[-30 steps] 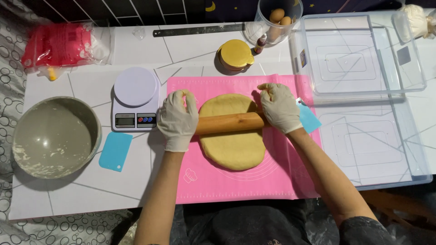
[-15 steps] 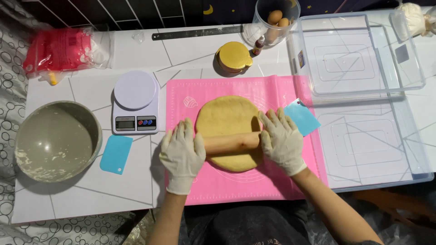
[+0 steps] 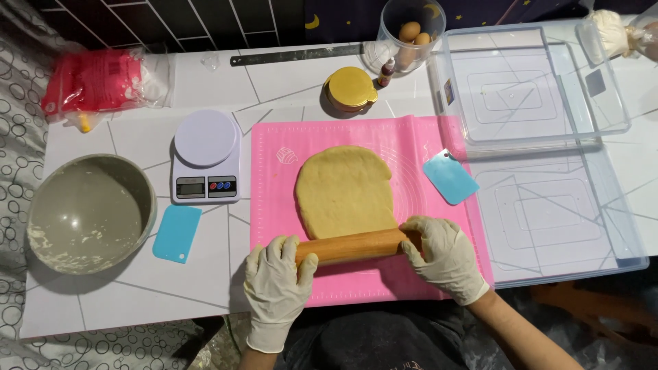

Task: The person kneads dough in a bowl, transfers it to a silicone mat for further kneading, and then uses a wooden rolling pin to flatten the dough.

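Observation:
A flat sheet of yellow dough (image 3: pixel 345 190) lies on a pink silicone mat (image 3: pixel 425 137). A wooden rolling pin (image 3: pixel 351 247) lies across the near edge of the dough. My left hand (image 3: pixel 277 286), in a white glove, rests on the pin's left end. My right hand (image 3: pixel 441 255), also gloved, presses on its right end. Both palms lie on the pin with the fingers spread over it.
A grey mixing bowl (image 3: pixel 88 212) and a white kitchen scale (image 3: pixel 205 156) stand to the left, with a blue scraper (image 3: pixel 177 233) near them and another blue scraper (image 3: pixel 450 177) right of the mat. Clear plastic trays (image 3: pixel 534 89) fill the right side. A gold-lidded tin (image 3: pixel 350 88), a jar of eggs (image 3: pixel 410 34) and a red packet (image 3: pixel 96 81) sit at the back.
The rolling pin has moved toward me, from the dough's middle to its near edge, with both hands on it. The dough looks longer and flatter.

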